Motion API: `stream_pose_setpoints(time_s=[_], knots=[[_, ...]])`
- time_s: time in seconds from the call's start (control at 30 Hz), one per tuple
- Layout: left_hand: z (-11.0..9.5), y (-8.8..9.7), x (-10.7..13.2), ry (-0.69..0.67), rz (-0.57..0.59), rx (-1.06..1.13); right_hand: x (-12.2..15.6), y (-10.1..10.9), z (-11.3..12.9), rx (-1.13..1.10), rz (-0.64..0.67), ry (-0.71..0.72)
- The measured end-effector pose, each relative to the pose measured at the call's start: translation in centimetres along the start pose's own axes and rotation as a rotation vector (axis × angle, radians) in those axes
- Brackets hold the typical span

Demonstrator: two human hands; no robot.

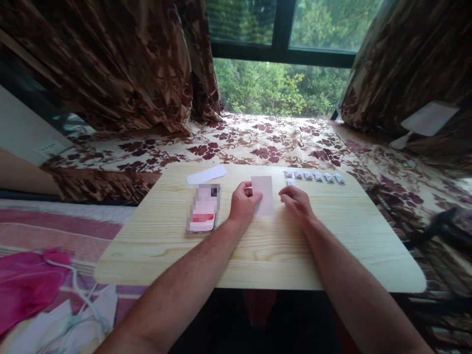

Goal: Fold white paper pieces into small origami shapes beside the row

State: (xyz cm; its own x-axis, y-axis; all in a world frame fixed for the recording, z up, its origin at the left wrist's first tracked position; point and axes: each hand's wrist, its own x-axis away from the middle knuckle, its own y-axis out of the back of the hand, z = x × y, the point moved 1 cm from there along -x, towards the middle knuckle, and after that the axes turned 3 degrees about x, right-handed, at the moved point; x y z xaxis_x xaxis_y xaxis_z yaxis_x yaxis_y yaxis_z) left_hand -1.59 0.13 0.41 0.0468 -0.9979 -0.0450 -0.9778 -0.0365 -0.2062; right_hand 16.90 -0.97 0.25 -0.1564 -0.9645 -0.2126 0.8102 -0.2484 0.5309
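A pale pink slip of paper (263,194) lies on the light wooden table (258,255). My left hand (243,201) is closed on the slip's left edge, thumb on top. My right hand (297,200) rests just right of the slip with its fingers curled, the fingertips near the paper's right edge; whether they touch it I cannot tell. A row of several small folded white paper pieces (313,175) sits at the far right of the table, beyond my right hand.
A phone (204,207) lies left of my left hand, with a white paper strip (207,174) behind it. Floral cloth (239,142) and curtains (121,64) frame a window. Pink fabric (29,280) and a white cable (83,300) lie at lower left.
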Motion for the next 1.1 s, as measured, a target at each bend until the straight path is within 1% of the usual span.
stream_pose_setpoints(time_s=[0.13, 0.27, 0.33, 0.5, 0.6, 0.77, 0.87, 0.97, 1.1], knots=[[0.0, 0.1, -0.5, -0.007, 0.022, -0.041, 0.2, 0.0, 0.9, -0.249, 0.006, -0.081], [0.0, 0.3, -0.7, -0.007, 0.022, -0.055, 0.3, -0.2, 1.4, -0.339, 0.013, -0.103], [0.0, 0.2, -0.6, -0.003, 0.026, -0.075, 0.4, -0.3, 1.5, -0.36, 0.016, -0.096], [-0.5, 0.0, -0.4, 0.018, 0.044, -0.053, 0.4, -0.4, 1.3, -0.38, -0.002, -0.111], [-0.7, 0.0, -0.3, 0.024, 0.065, -0.04, 0.3, -0.4, 1.2, -0.402, 0.0, -0.095], [-0.8, -0.1, -0.1, 0.01, 0.118, -0.069, 0.5, -0.2, 1.5, -0.444, 0.054, -0.073], [-0.7, -0.1, -0.1, 0.011, 0.13, -0.061, 0.6, -0.2, 1.8, -0.432, 0.124, -0.079], [-0.5, -0.2, -0.2, 0.025, 0.122, -0.033, 0.7, -0.1, 2.0, -0.388, 0.184, -0.09], [-0.7, -0.3, -0.3, 0.088, 0.072, 0.091, 0.7, 0.0, 1.9, -0.348, 0.163, -0.093]])
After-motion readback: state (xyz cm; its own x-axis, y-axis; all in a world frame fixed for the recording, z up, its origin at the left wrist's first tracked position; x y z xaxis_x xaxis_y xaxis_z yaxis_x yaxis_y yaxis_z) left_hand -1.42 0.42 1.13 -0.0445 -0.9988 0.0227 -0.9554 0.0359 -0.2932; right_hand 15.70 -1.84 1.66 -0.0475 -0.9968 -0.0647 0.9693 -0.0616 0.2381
